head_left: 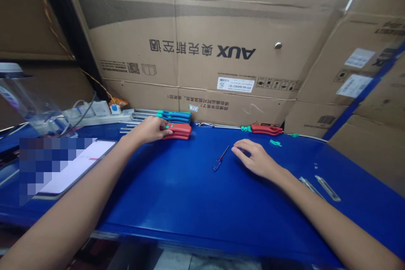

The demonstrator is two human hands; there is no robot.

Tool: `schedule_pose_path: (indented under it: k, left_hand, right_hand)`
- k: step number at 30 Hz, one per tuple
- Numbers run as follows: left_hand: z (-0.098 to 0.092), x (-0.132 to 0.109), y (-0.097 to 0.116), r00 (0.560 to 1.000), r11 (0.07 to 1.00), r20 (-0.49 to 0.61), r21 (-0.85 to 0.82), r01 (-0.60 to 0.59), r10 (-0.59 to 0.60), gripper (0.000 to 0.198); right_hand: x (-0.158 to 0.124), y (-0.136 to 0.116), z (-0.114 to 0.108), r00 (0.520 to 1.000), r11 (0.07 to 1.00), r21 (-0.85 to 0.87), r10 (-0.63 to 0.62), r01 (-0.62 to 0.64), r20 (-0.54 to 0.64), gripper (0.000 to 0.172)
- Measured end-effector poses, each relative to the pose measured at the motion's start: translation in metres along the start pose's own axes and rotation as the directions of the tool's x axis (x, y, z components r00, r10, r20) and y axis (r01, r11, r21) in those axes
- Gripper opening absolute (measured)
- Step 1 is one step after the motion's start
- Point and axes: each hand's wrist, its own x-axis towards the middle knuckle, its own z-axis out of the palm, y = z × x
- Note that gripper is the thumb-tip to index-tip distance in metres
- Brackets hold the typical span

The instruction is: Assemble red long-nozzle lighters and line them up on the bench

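Red-handled tools [181, 131] lay stacked on the bench [177, 190], left hand [153, 130] curled over them, its grip impossible to tell; blue-handled ones [177, 115] sat just behind! Right hand [251, 158], loosely open, empty, near the screwdriver [217, 163]; one red tool [265, 129] lay apart, apparently not yet stacked.

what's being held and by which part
The left hand touches the red handles near their shaft ends; gripping can't be confirmed. The right hand looks empty.

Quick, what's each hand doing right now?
Left hand: at the red handles, fingers curled; firm grip can't be told.
Right hand: partly open, nothing visibly held, beside the screwdriver.
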Motion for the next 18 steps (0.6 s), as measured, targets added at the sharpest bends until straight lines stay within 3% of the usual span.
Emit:
schedule_pose_path:
  k: [18]
  left_hand:
    - [-0.0020,0.0007,0.0018,0.998,0.999,0.058,0.044,0.005,-0.008,0.039]
  right_hand:
    - [-0.0011,-0.0008,0.0006,1.000,1.000,-0.008,-0.004,0.004,0.026,0.028]
